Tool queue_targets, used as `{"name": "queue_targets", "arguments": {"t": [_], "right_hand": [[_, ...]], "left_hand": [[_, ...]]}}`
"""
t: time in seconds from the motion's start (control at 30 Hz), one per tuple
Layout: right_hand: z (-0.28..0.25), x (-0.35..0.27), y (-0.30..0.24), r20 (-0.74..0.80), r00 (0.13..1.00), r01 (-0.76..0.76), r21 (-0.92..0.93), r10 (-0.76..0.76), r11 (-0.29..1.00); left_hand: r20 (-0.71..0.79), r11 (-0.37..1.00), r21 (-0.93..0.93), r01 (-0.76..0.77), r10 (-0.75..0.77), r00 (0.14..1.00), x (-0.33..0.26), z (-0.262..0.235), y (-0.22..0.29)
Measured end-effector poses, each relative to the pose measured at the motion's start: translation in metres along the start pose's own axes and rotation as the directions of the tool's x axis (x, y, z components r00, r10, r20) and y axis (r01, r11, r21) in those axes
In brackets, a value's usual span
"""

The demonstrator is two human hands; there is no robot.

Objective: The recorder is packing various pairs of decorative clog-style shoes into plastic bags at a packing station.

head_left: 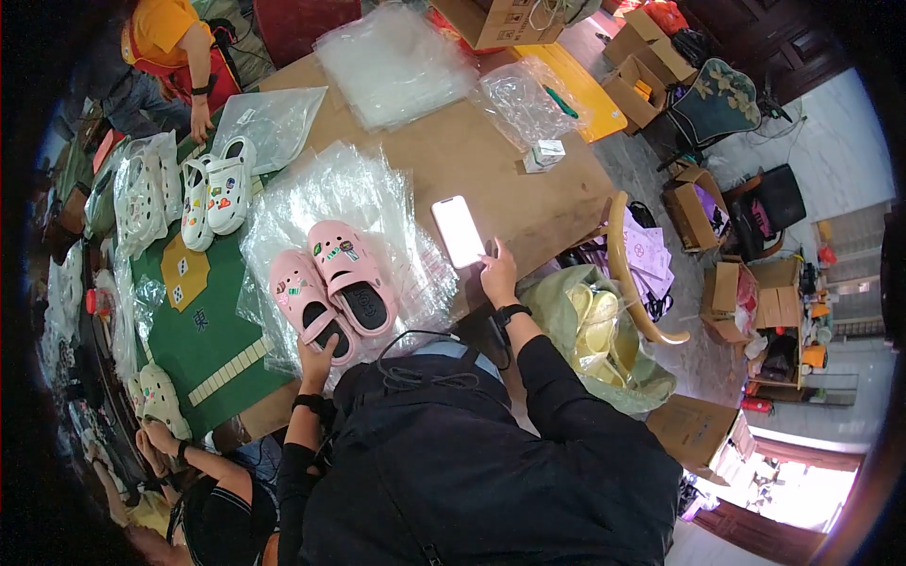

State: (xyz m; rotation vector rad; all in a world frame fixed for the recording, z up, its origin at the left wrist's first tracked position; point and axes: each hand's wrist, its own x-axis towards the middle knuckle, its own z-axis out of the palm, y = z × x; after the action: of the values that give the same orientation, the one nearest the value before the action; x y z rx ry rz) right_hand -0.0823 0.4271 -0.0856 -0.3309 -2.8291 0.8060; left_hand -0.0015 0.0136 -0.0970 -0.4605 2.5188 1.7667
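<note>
A pair of pink clogs (347, 278) with small colourful charms lies on a stack of clear plastic bags (396, 212). My left hand (315, 362) grips the heel of the left clog, its thumb over the heel opening. A phone (458, 231) with a bright white screen rests flat on the brown table. At the phone's lower right corner is my right hand (500, 275), its fingers apart and one fingertip touching the phone or just over it.
White clogs (226, 193) with charms sit on the green mat (212, 325). A small white box (544, 157) stands at the back right. Beside my right arm is a bag of yellow clogs (595, 330) on a chair. Co-workers stand at far left and near left, one person's hands (160, 436) at pale clogs.
</note>
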Motion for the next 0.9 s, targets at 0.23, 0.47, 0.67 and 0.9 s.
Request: {"name": "queue_targets", "arguments": {"t": [0.23,0.47,0.67,0.9], "right_hand": [[-0.002,0.008,-0.014,0.019,0.999,0.026,0.016,-0.027,1.000],[0.011,0.038,-0.024,0.129,0.990,0.065,-0.095,-0.052,0.993],[0.024,0.071,-0.020,0.114,0.990,0.081,-0.037,-0.077,0.996],[0.016,0.090,-0.032,0.272,0.961,0.078,-0.125,-0.042,0.989]], "left_hand": [[0.014,0.998,-0.064,0.007,-0.006,1.000,0.001,-0.001,-0.007],[0.002,1.000,-0.020,0.006,-0.006,1.000,0.000,0.000,-0.001],[0.047,0.993,-0.111,0.047,-0.042,0.998,0.001,0.003,0.006],[0.033,0.998,-0.062,0.020,-0.018,0.999,-0.001,-0.003,-0.002]]}}
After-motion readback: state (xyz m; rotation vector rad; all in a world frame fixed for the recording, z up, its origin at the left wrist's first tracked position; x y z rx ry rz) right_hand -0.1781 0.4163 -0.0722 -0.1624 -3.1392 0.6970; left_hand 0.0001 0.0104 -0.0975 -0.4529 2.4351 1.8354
